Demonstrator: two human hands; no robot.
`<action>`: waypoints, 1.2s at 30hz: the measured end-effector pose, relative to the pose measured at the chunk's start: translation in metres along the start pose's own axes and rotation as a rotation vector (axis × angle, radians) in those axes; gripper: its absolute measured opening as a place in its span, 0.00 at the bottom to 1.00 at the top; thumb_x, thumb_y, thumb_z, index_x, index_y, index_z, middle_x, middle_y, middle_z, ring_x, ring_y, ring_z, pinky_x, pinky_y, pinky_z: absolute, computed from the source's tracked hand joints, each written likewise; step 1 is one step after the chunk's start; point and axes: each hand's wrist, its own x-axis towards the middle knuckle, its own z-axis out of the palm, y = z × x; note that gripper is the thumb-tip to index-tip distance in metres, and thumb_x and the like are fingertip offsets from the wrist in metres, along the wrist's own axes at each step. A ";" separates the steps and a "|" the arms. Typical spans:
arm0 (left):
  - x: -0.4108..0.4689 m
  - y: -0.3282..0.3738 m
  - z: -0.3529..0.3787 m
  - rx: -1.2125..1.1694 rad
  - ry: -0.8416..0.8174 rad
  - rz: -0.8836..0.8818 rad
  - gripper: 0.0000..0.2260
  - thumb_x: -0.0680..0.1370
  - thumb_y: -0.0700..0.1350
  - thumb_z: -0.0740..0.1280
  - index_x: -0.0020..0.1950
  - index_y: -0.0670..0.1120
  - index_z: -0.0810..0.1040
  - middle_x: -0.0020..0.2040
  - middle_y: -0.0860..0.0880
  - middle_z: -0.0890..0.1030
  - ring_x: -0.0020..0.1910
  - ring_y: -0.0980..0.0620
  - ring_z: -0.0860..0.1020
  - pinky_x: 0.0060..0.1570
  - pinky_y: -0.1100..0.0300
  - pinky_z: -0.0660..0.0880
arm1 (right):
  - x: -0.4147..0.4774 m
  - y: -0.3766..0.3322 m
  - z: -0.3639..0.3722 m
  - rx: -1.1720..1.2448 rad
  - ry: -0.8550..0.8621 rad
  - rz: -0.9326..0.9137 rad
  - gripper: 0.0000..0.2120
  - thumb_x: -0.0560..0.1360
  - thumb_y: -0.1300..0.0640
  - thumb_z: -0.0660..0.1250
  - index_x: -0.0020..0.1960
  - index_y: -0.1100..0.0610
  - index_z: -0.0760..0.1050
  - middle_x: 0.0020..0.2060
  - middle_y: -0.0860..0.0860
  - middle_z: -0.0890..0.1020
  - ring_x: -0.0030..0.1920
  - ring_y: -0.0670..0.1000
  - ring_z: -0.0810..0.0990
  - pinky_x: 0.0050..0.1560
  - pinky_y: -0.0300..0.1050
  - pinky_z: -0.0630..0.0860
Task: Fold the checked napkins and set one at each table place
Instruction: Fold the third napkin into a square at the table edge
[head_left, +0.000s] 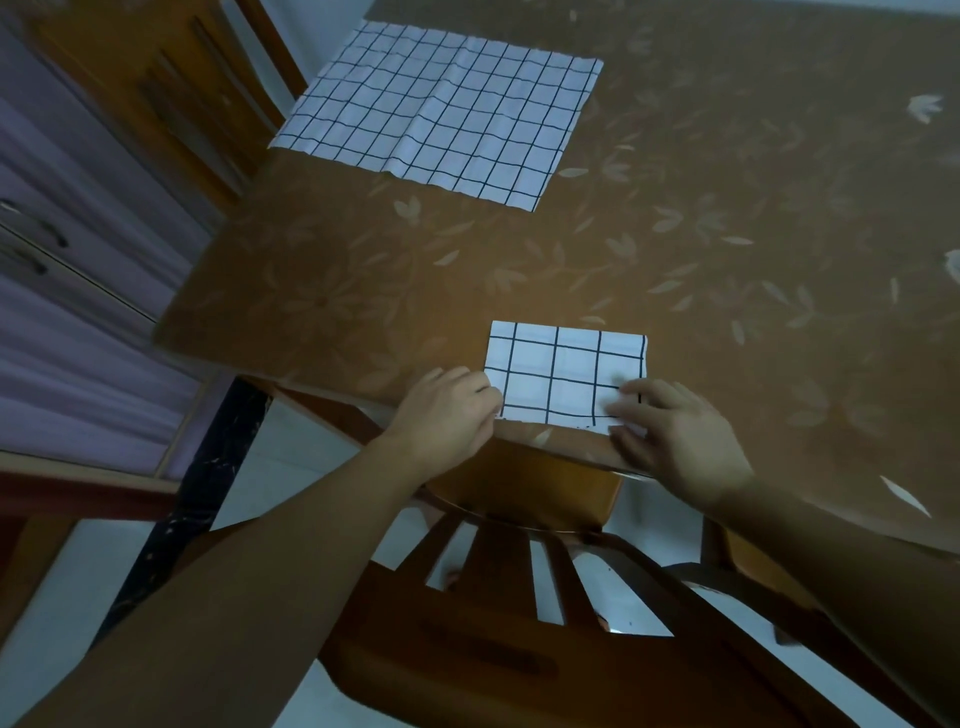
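The left hand (452, 410) sits at the near left corner of the folded napkin (566, 371). Its fingers are curled with the tips against the cloth's edge, but the tips are hidden, so I cannot tell whether they pinch it or only touch it. The right hand (675, 436) covers the near right corner with fingers stretched over the top. A bit of white shows between fingers and thumb, but the hand is blurred, so I cannot tell a pinch from a flat press.

The folded napkin lies flat as a small rectangle near the front edge of the table (675, 234), in front of a chair (519, 597). Its near edge sits just short of the table's rim.

The second napkin (441, 114) lies well apart at the far left of the table. It is spread much larger and shows creases.

Thin cotton like this probably weighs almost nothing, is limp, and keeps a fold only loosely. Lifted by one corner, the layers would likely fan open. Sliding it with flat palms looks safer, or pinching all layers at two corners of one edge. The tabletop looks smooth, so the cloth may skid towards the rim. The second napkin is best taken by two adjacent corners to fold it.
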 end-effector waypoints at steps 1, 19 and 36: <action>0.000 -0.002 0.000 0.000 -0.002 -0.017 0.02 0.72 0.38 0.70 0.40 0.45 0.79 0.38 0.49 0.78 0.38 0.48 0.76 0.36 0.57 0.68 | 0.003 -0.002 0.001 0.009 0.018 -0.006 0.14 0.76 0.48 0.61 0.52 0.52 0.83 0.56 0.53 0.81 0.50 0.58 0.79 0.43 0.46 0.73; 0.043 -0.011 -0.003 -0.183 -0.146 -0.169 0.17 0.79 0.46 0.61 0.67 0.48 0.73 0.67 0.47 0.73 0.68 0.46 0.68 0.66 0.50 0.66 | 0.059 -0.054 0.007 -0.088 -0.022 0.282 0.24 0.80 0.43 0.51 0.71 0.54 0.67 0.73 0.52 0.67 0.72 0.55 0.64 0.65 0.56 0.62; 0.044 -0.019 0.012 0.016 -0.432 -0.203 0.35 0.77 0.69 0.43 0.78 0.54 0.35 0.78 0.49 0.34 0.76 0.48 0.33 0.74 0.41 0.36 | 0.064 -0.051 0.011 -0.191 -0.283 0.363 0.38 0.76 0.31 0.37 0.79 0.51 0.36 0.79 0.53 0.40 0.78 0.53 0.39 0.75 0.60 0.40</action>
